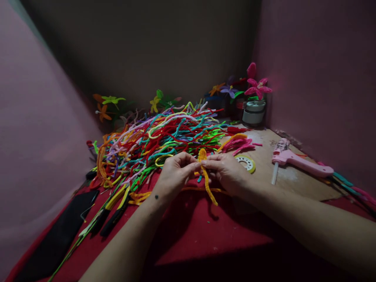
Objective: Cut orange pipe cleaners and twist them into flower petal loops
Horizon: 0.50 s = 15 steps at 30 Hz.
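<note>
Between my two hands is an orange-yellow pipe cleaner (209,188), bent into a narrow loop at its top, with a loose tail hanging down toward the cloth. My left hand (179,169) pinches it from the left, thumb and forefinger together. From the other side my right hand (226,170) pinches it too, fingertips close to the left ones. Another orange pipe cleaner (190,189) lies on the red cloth just behind and below the hands. The far fingers of both hands are partly hidden.
A big heap of coloured pipe cleaners (176,129) lies behind my hands. Pliers (116,209) and a black phone-like slab (58,239) are at left. A yellow tape roll (249,164) and pink glue gun (299,159) sit at right. Pipe-cleaner flowers (257,88) stand behind.
</note>
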Each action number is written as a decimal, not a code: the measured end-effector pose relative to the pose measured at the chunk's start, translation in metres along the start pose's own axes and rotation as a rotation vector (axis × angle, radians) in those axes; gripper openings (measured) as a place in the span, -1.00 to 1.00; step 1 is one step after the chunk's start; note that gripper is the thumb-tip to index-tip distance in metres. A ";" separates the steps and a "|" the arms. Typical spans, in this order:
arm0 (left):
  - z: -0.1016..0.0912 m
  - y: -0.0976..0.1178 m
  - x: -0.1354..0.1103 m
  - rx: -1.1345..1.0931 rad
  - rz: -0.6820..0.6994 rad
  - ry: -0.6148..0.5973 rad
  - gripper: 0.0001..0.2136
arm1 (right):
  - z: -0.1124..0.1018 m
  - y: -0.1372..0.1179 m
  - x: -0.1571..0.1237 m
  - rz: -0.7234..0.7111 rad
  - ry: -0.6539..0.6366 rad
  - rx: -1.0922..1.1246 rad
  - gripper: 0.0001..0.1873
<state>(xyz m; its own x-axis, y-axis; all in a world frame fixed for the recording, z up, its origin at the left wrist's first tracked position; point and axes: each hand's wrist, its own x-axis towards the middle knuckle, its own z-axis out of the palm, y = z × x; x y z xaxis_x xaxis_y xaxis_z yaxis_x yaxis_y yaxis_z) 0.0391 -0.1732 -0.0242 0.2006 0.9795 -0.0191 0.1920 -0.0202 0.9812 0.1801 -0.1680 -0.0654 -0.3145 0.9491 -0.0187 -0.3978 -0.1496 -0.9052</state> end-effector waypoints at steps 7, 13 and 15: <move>-0.002 -0.003 0.001 -0.042 -0.016 -0.027 -0.82 | 0.003 -0.006 -0.003 -0.002 -0.037 -0.031 -0.93; -0.005 -0.005 0.002 -0.013 -0.026 -0.048 -0.82 | 0.000 -0.007 -0.001 -0.013 0.033 -0.245 -0.92; -0.004 -0.003 0.002 -0.008 -0.039 -0.053 -0.81 | 0.000 -0.008 -0.001 -0.029 0.045 -0.289 -0.91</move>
<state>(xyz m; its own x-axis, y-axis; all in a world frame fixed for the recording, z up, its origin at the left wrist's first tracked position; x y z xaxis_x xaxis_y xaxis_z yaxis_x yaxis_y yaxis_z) 0.0347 -0.1708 -0.0266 0.2440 0.9674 -0.0674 0.1930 0.0196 0.9810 0.1840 -0.1673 -0.0579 -0.2650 0.9642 -0.0042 -0.1422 -0.0434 -0.9889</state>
